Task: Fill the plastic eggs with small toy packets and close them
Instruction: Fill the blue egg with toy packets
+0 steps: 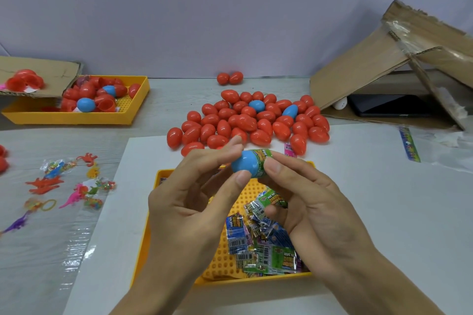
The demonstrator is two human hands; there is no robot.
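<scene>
Fingers [242, 178] of left hand [189, 202] pinching blue plastic egg half [244, 164]; right hand [304, 194] pressing rolled green toy packet [262, 158] in (above yellow plastic tray [151, 233]).

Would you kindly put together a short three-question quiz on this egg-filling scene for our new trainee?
1. True or false: the left hand grips a red egg half.
2. Which hand pinches the green packet at the blue egg half? A) left B) right
3. Fill in: the spare packets lie in a ______ tray.

Key: 1 false, it holds the blue half. 2 B, the right hand. 3 yellow.
</scene>
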